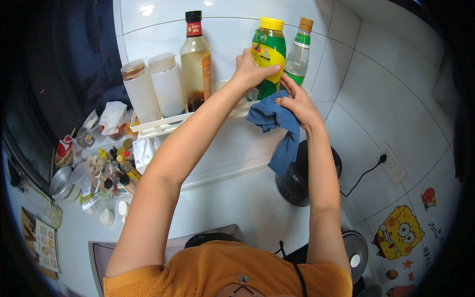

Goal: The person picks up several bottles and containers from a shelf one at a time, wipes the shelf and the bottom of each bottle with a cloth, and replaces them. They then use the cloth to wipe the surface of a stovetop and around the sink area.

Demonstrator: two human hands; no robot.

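My left hand [250, 72] grips a green bottle [269, 45] with a yellow cap and a yellow label. The thumb lies across its front, and the other fingers are partly hidden behind it. A blue cloth [284, 136] hangs crumpled from my right hand [302, 105], whose fingers touch the lower right side of that bottle. Beside it on the narrow white shelf [170, 120] stands a clear glass bottle [297, 59] with a brown cap. Farther left are a tall sauce bottle [194, 62] with a black cap and two white lidded jars [166, 86].
Below the shelf, a black appliance [292, 185] stands on the pale counter [222, 205]. A black cord [363, 173] runs to a wall socket [392, 163] at right. Several small bottles [126, 168] and containers crowd the left side. A round lid [355, 252] lies at lower right.
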